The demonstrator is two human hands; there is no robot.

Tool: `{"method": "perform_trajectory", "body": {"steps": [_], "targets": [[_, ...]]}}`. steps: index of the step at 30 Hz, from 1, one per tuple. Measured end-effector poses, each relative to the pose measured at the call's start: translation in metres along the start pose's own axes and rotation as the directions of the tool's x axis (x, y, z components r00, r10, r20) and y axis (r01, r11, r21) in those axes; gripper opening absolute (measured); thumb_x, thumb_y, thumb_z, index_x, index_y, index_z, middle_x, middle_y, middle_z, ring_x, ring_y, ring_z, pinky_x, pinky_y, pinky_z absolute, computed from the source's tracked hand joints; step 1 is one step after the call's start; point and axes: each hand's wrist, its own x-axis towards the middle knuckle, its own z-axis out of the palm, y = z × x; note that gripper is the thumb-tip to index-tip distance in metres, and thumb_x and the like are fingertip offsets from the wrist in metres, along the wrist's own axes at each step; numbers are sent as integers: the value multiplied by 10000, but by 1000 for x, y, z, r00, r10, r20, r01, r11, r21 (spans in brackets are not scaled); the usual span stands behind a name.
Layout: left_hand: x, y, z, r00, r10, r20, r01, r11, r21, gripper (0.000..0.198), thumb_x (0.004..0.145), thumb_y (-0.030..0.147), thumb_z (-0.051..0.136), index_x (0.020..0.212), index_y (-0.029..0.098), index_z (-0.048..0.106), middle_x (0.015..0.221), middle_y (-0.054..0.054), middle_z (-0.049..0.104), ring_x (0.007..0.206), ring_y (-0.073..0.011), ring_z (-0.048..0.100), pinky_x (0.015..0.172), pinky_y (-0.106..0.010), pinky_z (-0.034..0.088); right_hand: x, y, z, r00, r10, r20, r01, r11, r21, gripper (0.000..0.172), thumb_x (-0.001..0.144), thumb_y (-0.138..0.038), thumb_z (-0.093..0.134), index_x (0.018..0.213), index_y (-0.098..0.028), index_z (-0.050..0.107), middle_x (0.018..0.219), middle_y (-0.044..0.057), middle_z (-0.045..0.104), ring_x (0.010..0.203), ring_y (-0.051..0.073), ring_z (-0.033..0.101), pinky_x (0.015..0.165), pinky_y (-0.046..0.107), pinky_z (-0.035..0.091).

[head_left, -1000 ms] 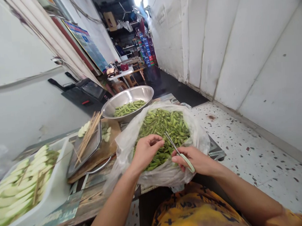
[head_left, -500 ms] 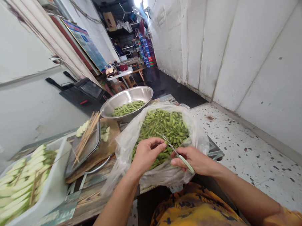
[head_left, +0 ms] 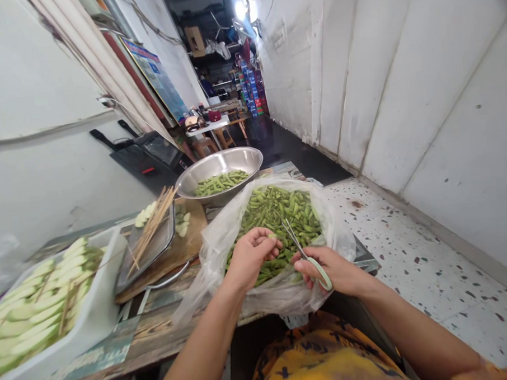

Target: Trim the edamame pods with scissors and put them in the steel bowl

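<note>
Over a clear plastic bag [head_left: 214,245] heaped with green edamame pods [head_left: 298,207], my left hand [head_left: 252,256] pinches an edamame pod [head_left: 272,235], of which only a small green bit shows past the fingertips. My right hand [head_left: 336,269] holds scissors [head_left: 298,244] with pale green handles. Their blades point up and away over the pods, slightly apart, a little to the right of my left fingertips. Behind the bag, a steel bowl [head_left: 188,180] holds more edamame pods [head_left: 222,182].
At left, a white tub [head_left: 102,300] holds skewered pale green slices [head_left: 35,306]. Bamboo skewers [head_left: 152,225] lie across a metal tray [head_left: 171,230] on a wooden board [head_left: 195,218]. A wall [head_left: 400,83] runs along the right, above the speckled floor [head_left: 432,244].
The scissor blades have spread apart and moved away from my left fingertips. My left hand has turned slightly, its fingers curled more tightly. The whole view has shifted a little.
</note>
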Motion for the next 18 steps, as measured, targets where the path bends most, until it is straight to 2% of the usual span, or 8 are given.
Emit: {"method": "perform_trajectory", "body": {"steps": [3,5,9,12,15,18], "targets": [[-3,-5,4,999,38,-4,-38,991,-125,265,650,291,725,790,155,545,721,-27,666,577,-85,562,535,-190,399,-1,-2,1,999,24,33,-23,1000,-20,441,793,-566,559,934,-148,569,622,-8,542,488,102,500,369,169,392],[-5,-11,6,997,62,-46,-67,989,-133,278,636,302,744,778,157,554,675,-6,646,543,-75,531,513,-186,380,-2,-3,2,999,17,32,-16,999,-36,450,791,-565,565,961,-148,569,641,0,557,487,98,495,375,169,395],[-5,-21,10,991,83,-102,-92,992,-86,271,609,315,762,729,154,578,602,33,578,511,-62,468,508,-194,361,-1,-6,3,1000,1,25,1,997,-73,448,784,-572,567,941,-152,569,645,3,569,484,103,499,380,175,377],[-6,-28,13,990,94,-106,-100,994,-48,256,623,334,749,707,154,587,583,47,536,495,-59,432,500,-199,348,2,-4,5,999,-36,15,37,993,-109,398,800,-549,559,827,-153,569,591,-7,560,483,107,510,413,183,367],[-10,-34,17,987,103,-127,-105,994,-10,245,636,332,734,689,151,578,557,53,502,475,-56,403,479,-198,327,4,-2,6,998,-29,-58,24,995,-98,399,807,-548,545,711,-160,533,494,-36,496,404,93,463,394,191,328],[-12,-26,13,980,143,-141,-135,989,60,220,662,330,702,708,152,579,543,49,492,470,-64,408,469,-201,331,4,-2,3,996,-25,-84,17,995,-96,380,789,-533,575,710,-163,540,465,-50,473,373,90,442,399,201,324]]}}
